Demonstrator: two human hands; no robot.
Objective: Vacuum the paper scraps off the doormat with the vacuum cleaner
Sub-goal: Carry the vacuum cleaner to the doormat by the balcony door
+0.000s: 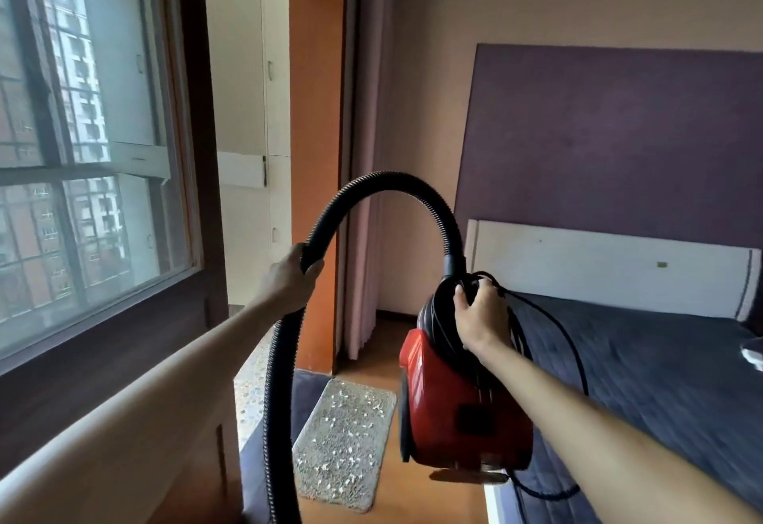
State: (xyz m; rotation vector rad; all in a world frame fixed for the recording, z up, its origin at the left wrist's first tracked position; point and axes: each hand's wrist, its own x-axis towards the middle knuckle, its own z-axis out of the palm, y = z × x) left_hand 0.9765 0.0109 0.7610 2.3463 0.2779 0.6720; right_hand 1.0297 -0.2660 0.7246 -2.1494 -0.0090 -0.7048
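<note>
Left hand point(289, 277) clamped round black hose point(388, 182), right hand point(479, 313) gripping red vacuum cleaner point(454, 403), no readable lettering.

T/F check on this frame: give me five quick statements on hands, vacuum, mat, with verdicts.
1. The left hand grips the black hose. True.
2. The red vacuum cleaner stands on the floor. False: the right hand holds it up in the air by its top, beside the bed.
3. The doormat is already clean. False: pale paper scraps lie scattered across it.
4. The hose arches up between the two hands. True.
5. The doormat lies on the bed. False: it lies on the wooden floor, below the vacuum cleaner in the view.
</note>
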